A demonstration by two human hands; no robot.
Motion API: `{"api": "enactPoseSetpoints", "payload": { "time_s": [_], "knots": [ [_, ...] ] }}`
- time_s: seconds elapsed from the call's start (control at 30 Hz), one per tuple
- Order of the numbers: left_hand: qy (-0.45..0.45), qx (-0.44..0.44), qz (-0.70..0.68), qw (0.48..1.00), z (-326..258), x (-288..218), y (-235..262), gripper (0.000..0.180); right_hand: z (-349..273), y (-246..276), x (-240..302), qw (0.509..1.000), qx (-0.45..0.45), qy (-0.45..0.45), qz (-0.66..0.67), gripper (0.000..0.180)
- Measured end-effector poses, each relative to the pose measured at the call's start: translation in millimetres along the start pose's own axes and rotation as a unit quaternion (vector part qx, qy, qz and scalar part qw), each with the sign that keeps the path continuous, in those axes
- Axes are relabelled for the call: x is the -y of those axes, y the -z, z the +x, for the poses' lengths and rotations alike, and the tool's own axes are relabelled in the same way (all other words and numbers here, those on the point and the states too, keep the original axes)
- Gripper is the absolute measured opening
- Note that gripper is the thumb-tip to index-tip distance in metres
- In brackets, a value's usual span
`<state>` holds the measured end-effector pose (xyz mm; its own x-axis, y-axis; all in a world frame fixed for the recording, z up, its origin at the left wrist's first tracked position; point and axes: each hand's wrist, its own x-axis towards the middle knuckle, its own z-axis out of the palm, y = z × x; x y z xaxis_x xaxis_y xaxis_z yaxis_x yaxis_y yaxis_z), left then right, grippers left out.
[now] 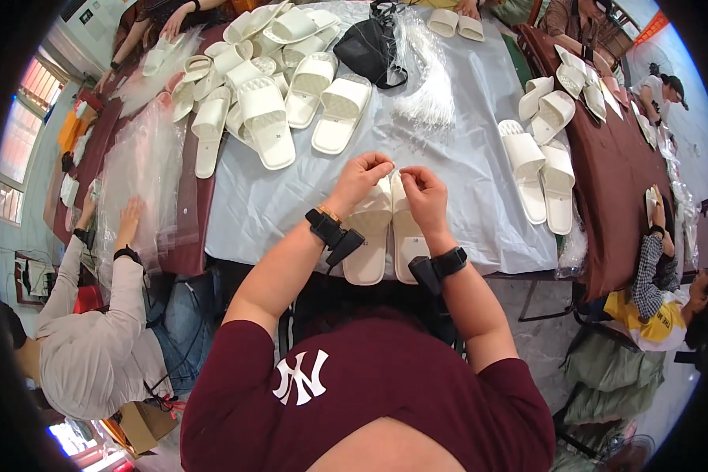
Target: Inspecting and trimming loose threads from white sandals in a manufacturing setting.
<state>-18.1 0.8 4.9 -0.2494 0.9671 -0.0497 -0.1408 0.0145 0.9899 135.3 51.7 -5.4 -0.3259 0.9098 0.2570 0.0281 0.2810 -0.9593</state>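
Note:
A pair of cream slide slippers lies side by side at the near edge of the table, the left slipper (365, 256) and the right slipper (408, 245) pointing away from me. Above their straps, my left hand (359, 187) and my right hand (427, 200) are close together, each with thumb and forefinger pinched. Whatever sits between the fingertips is too small to make out. Beyond my hands, a bundle of thin white strings (426, 98) lies spread on the grey-white table sheet (267, 212).
Piled slippers (264, 122) cover the far left, beside a black bag (370, 49). More slippers (558, 185) stand at the right edge. Clear plastic bags (138, 173) lie on the left table, under a co-worker's hand (129, 223). Other people work at the right table (606, 173).

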Motion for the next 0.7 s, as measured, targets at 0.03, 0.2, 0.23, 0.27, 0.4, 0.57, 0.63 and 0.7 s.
{"api": "enactPoseSetpoints", "payload": {
  "time_s": [0.03, 0.2, 0.23, 0.27, 0.4, 0.57, 0.63, 0.7],
  "knots": [
    [-0.007, 0.000, 0.000, 1.000, -0.3, -0.4, -0.6, 0.011, 0.2, 0.4, -0.1, 1.000, 0.001, -0.002, -0.003, 0.010],
    [-0.015, 0.000, 0.005, 1.000, -3.1, -3.9, -3.0, 0.012, -0.5, 2.5, -1.3, 1.000, 0.010, 0.004, -0.022, 0.010],
    [-0.018, -0.001, 0.007, 1.000, -3.4, -4.0, -2.7, 0.012, 0.0, 1.8, -2.4, 1.000, 0.008, 0.010, -0.023, 0.010],
    [-0.018, -0.001, 0.007, 1.000, -3.7, -4.0, -2.7, 0.012, 0.1, 1.4, -3.2, 1.000, 0.005, 0.015, -0.024, 0.009],
    [-0.012, -0.004, 0.013, 1.000, -3.9, -3.1, -2.7, 0.012, -1.0, 0.9, -2.8, 0.999, 0.006, 0.018, -0.033, 0.009],
    [-0.015, -0.012, 0.001, 1.000, -3.7, -2.4, -2.6, 0.013, -1.4, 1.2, -1.4, 0.999, -0.004, 0.015, -0.035, 0.010],
    [-0.017, -0.009, 0.010, 1.000, -3.7, -2.4, -1.9, 0.013, -1.2, 1.1, 0.8, 0.999, -0.003, 0.017, -0.037, 0.010],
    [-0.028, -0.004, 0.016, 0.999, -3.9, -1.6, -2.1, 0.013, -1.2, 0.7, 1.0, 0.999, -0.001, 0.018, -0.039, 0.010]
  ]
}}
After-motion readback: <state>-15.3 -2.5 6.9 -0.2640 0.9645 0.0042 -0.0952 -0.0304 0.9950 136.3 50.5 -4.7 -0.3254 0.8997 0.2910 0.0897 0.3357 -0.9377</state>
